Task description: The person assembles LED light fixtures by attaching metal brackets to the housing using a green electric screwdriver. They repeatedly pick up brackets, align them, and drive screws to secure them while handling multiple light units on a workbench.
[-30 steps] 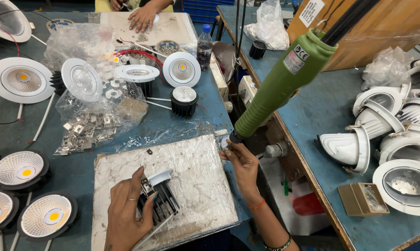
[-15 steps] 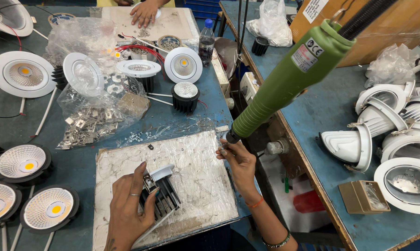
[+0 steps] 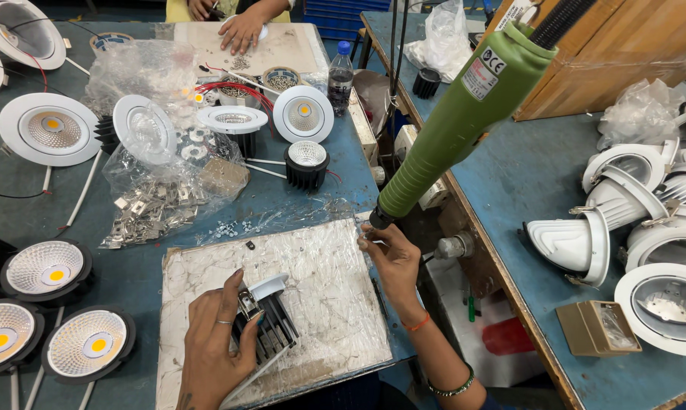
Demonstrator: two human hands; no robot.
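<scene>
L hand [image 3: 215, 342] grips black heatsink lamp [image 3: 269, 325] on board; R hand [image 3: 388, 257] fingers pinch green screwdriver [image 3: 455, 125] tip (hanging).

Black finned heatsink [image 3: 271, 334] tilted on board; green screwdriver [image 3: 464, 114] hanging.

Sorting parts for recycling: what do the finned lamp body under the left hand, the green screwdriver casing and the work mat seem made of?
Finned lamp body under the left hand: probably dark-coated metal, judging by thin rigid fins. Green screwdriver casing: looks like matte moulded plastic. Work mat: a pale, worn board under clear film, wrinkled and glossy; core material unclear.
</scene>
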